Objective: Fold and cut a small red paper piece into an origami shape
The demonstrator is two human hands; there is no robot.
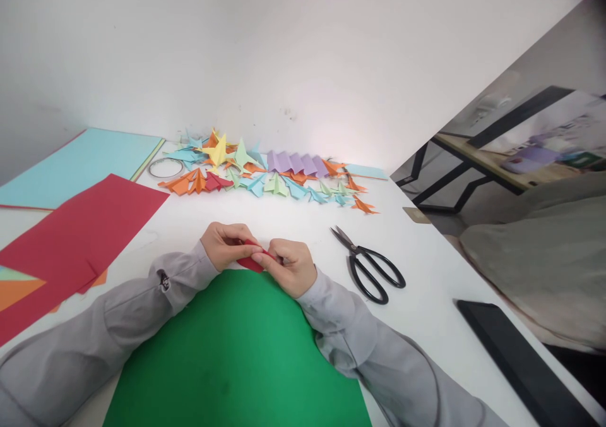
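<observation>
A small folded piece of red paper (250, 263) is pinched between both hands above the far edge of a green sheet (237, 345). My left hand (230, 244) grips its left end, thumb and fingers pressed together. At the other end, my right hand (293, 264) is closed on the paper, with its thumb laid along the front. Fingers cover much of the fold, so its full shape is hidden. Black-handled scissors (374, 266) lie to the right of my right hand, blades slightly apart and pointing toward the wall.
Folded paper figures (274, 184) in several colours line the wall, with a pleated purple strip (296, 163) among them. A wire coil (165, 167), blue sheets (80, 162) and red sheets (95, 225) lie left. A black flat object (516, 357) and a person's sleeve (540, 256) are at right.
</observation>
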